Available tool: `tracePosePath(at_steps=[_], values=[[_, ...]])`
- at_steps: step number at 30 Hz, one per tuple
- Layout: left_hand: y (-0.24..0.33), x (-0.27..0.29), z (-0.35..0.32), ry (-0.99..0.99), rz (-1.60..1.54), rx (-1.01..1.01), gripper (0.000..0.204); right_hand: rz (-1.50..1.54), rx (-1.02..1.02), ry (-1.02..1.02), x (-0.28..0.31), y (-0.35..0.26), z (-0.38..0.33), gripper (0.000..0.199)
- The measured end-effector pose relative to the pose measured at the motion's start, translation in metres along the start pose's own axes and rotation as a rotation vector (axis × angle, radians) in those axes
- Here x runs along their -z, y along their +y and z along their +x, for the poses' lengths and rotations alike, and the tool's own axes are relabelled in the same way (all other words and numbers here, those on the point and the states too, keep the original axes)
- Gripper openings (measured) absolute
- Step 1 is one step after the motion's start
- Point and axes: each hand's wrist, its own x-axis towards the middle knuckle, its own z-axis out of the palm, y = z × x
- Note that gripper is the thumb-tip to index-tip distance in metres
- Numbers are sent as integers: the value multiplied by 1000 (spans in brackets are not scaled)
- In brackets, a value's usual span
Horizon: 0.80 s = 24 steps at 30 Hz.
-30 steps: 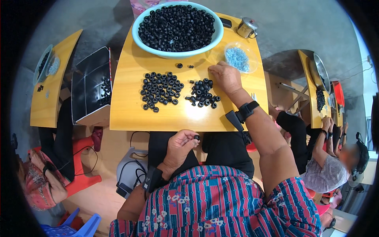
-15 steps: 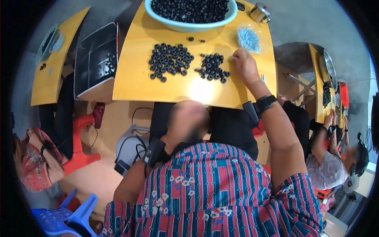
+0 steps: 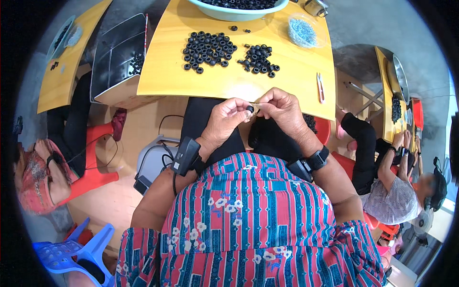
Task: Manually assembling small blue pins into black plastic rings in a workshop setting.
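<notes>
My left hand (image 3: 223, 120) is closed in a pinch on a small black ring-shaped part (image 3: 250, 109), held just off the table's near edge above my lap. Close against it, my right hand (image 3: 284, 115) pinches something tiny at the part's side; I cannot make out what it is. Beyond my hands, a larger pile of black rings (image 3: 206, 51) lies on the yellow table (image 3: 165, 71). A smaller heap of black pieces (image 3: 258, 60) sits to its right, and two loose ones lie farther back.
A pale green basin (image 3: 234, 13) full of black parts stands at the back. Right of it are a clear dish of bluish-clear bits (image 3: 302, 32) and a metal cup (image 3: 315, 7). Red-handled snips (image 3: 320, 88) lie near the right edge. Other people sit at tables left and right.
My right hand has come back from beside the smaller heap to the table's near edge. My left hand has risen from my lap, and the two now meet at the black part.
</notes>
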Motion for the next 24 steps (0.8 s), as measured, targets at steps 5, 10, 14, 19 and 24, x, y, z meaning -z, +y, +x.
tracePosePath(at_steps=[5,10,14,19,24], values=[[-2,1,1,-7,27,-9,18,80,-43,-26,-1,5,1,3],[-2,2,3,-15,36,-24,18,73,0,-27,-6,8,1,2],[-5,3,6,-27,35,-28,18,12,-4,-3,-8,11,3,2],[-6,5,6,-17,19,-23,18,-36,12,32,-18,8,1,3],[-7,6,7,-16,-45,-32,17,87,-11,-15,-17,15,3,7]])
